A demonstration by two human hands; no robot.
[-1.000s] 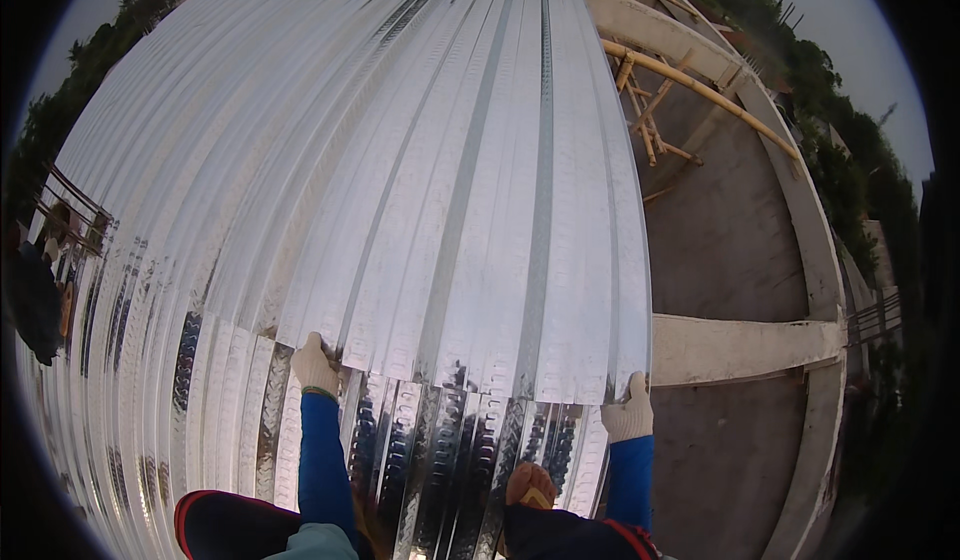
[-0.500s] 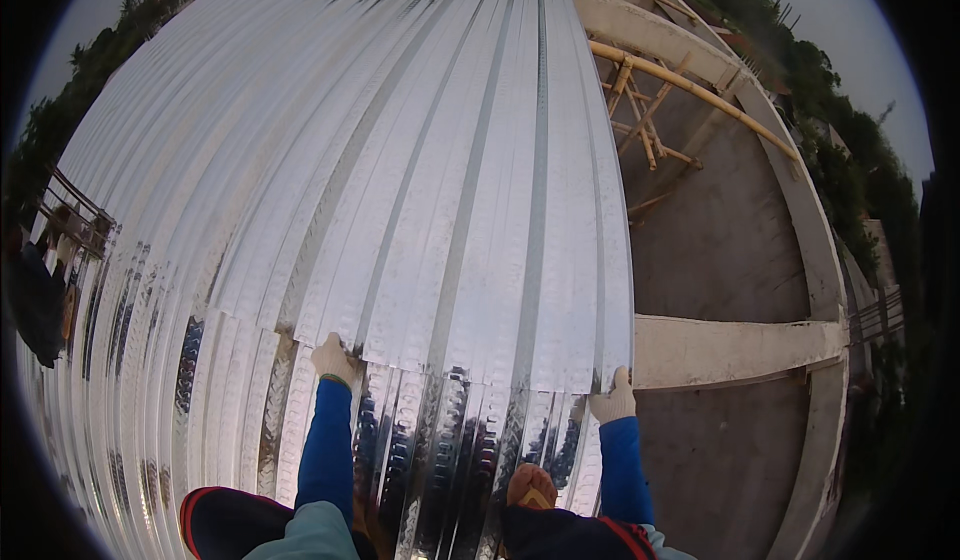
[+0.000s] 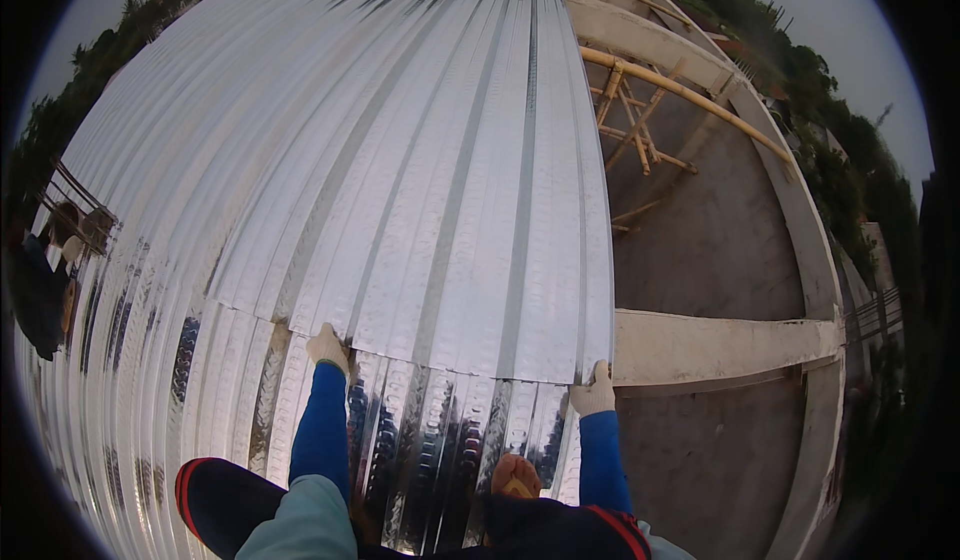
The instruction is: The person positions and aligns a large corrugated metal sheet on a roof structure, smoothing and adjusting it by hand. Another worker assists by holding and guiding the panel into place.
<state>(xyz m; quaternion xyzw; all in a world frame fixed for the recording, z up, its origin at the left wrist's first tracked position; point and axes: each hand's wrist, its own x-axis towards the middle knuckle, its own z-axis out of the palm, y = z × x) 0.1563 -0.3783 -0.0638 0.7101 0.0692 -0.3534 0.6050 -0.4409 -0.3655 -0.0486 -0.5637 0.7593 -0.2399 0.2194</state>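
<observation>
A long corrugated metal roofing sheet [image 3: 470,270] lies over the silvery ribbed sheets below it, its near edge running across in front of me. My left hand [image 3: 327,348], in a pale work glove, is closed on that edge. At the sheet's near right corner, my gloved right hand [image 3: 594,390] grips the edge, thumb pointing up along it. The fingertips of both hands are hidden. Beneath the near edge, shiny lower roofing [image 3: 430,440] shows, and my sandalled foot [image 3: 517,476] is on it.
Right of the sheet, a concrete beam [image 3: 720,348] spans to a curved-looking outer wall [image 3: 822,270], above a drop to a grey surface [image 3: 700,450]. Bamboo scaffolding [image 3: 640,125] stands farther off. Another person [image 3: 38,290] is at the far left edge. Trees [image 3: 840,140] lie beyond.
Both hands and the sheet's near edge have shifted left and slightly away from me. More of the concrete beam shows beside the sheet's right edge. Both hands keep their grip.
</observation>
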